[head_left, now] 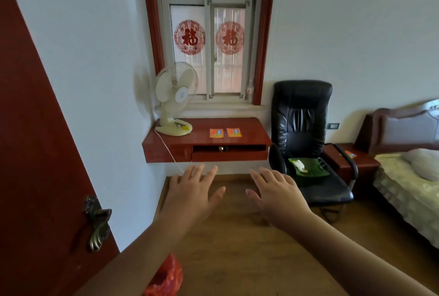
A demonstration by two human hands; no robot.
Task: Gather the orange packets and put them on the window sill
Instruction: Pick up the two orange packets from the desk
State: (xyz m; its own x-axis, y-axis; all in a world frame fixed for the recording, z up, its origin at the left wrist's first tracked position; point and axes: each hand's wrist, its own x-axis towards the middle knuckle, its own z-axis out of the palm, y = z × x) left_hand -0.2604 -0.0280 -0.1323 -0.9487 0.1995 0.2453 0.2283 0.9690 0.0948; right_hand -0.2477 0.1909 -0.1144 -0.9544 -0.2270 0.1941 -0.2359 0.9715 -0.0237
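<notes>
Two orange packets lie side by side on the red wall-mounted desk (247,127) under the window: one packet (216,133) on the left, the other (234,132) just right of it. A third orange packet (350,154) rests on the dark red bedside table (356,165) at the right. The pale window sill (223,107) runs above the desk. My left hand (193,189) and my right hand (275,191) are stretched out in front of me over the floor, below the desk, palms down, fingers spread, holding nothing.
A white table fan (174,98) stands on the desk's left end, its cord hanging down. A black office chair (304,139) holding a green tray is right of the desk. A bed (408,177) is far right, a red door (35,153) at left, a red plastic bag (166,279) below.
</notes>
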